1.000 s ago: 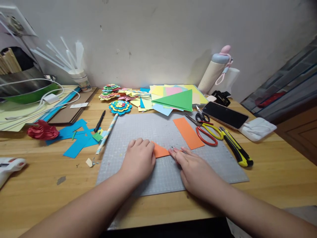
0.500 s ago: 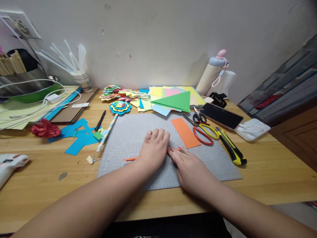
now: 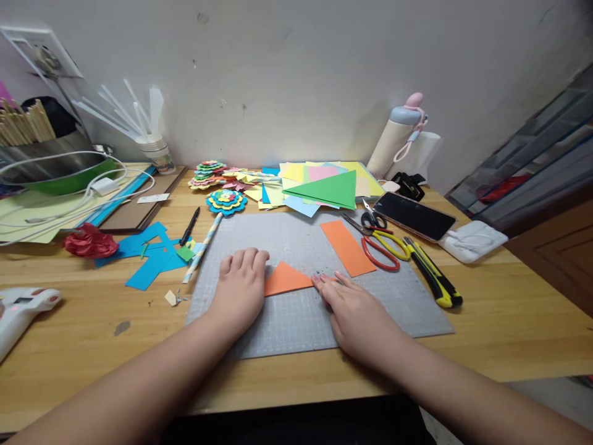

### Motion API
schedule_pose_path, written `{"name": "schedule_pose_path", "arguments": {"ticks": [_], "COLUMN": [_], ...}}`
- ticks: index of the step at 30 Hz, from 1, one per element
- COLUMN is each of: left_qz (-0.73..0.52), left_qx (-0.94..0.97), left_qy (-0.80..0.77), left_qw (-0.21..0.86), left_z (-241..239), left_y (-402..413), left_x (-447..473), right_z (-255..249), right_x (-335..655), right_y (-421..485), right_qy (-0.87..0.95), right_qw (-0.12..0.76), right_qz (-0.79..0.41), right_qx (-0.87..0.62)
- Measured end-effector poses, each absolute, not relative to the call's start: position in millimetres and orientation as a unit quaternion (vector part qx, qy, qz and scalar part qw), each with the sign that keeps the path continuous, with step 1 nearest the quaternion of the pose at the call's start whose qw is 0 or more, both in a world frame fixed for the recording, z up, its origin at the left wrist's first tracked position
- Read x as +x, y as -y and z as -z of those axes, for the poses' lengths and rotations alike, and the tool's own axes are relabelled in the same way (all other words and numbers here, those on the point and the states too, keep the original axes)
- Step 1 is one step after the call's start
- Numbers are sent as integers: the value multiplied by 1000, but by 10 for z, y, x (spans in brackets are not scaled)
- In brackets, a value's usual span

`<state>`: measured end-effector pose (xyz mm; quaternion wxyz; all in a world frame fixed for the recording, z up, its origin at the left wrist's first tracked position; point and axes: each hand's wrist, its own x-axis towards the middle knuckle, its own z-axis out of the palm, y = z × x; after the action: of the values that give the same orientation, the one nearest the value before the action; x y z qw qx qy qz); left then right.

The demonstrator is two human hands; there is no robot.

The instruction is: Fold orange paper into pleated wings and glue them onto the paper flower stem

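A folded piece of orange paper [image 3: 288,280] lies on the grey cutting mat [image 3: 287,327], with a peaked top and a straight near edge. My left hand [image 3: 241,285] rests palm down over its left end, fingers pointing forward and slightly apart; the thumb is hidden. At the right end, my right hand [image 3: 354,309] has its fingers pinched together on the paper's corner, holding it against the mat. A flat orange strip [image 3: 348,248] lies farther back, beyond the right hand.
Right of the strip are red-and-yellow-handled scissors [image 3: 380,250], small black scissors [image 3: 373,217], a utility knife [image 3: 433,272] and a phone [image 3: 414,215]. Blue paper scraps [image 3: 148,272], a striped paper straw [image 3: 202,248] and a glue gun [image 3: 25,312] lie leftward. Coloured sheets [image 3: 328,188] sit behind.
My left hand has slid left along the orange paper, uncovering its folded middle. My right hand has stayed at the right end.
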<state>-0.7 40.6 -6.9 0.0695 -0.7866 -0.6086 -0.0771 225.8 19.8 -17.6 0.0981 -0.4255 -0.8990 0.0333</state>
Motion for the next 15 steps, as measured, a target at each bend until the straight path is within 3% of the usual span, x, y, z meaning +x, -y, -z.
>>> {"name": "schedule_pose_path", "arguments": {"ticks": [10, 15], "left_qz": [88, 121], "left_qx": [-764, -815], "left_qy": [635, 567], "left_qw": [70, -19], "left_z": [-111, -287], "left_y": [-388, -449], "left_x": [-208, 78], "right_z": [78, -248], "right_x": [2238, 2075], "right_y": [-204, -369], "right_qy": [907, 898], "right_qw": [64, -15], "right_qz": [-28, -50], "right_qx": [-416, -438]}}
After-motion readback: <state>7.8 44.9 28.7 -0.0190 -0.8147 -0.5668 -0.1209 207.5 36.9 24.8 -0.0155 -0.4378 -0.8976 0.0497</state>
